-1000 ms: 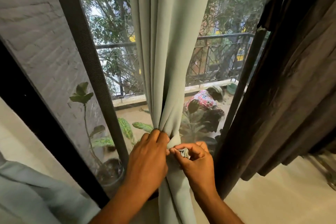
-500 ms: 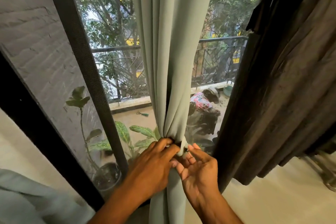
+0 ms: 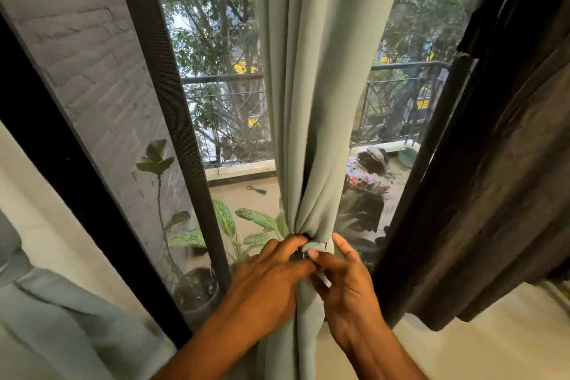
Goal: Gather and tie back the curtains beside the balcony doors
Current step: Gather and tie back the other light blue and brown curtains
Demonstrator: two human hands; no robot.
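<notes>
Now, grip: both hands meet at the pinch point of the curtain [image 3: 311,102], low in the frame.
Left hand [image 3: 265,284]: closed around the bunched cloth from the left, fingers curled onto the tie [image 3: 314,246].
Right hand [image 3: 345,281]: thumb and first fingers pinch the tie's free end; forefinger stretched up along the curtain's right edge. A small pale tag or clasp shows under the thumb; too small to name.
Tie: narrow band of the same grey-green cloth, wrapped round the gather just above the knuckles.
Curtain: hangs in front of the door glass, folds drawn in to one tight waist, loose again below the hands.
Dark curtain [image 3: 493,179]: at right, ungathered, no tie seen on it.
Frame [image 3: 172,120]: black door post, left of the curtain, apart from it.
Progress: gathering done on this panel; band is round it. Judged left: fasten the band, release. Dark curtain probably not yet done.
</notes>
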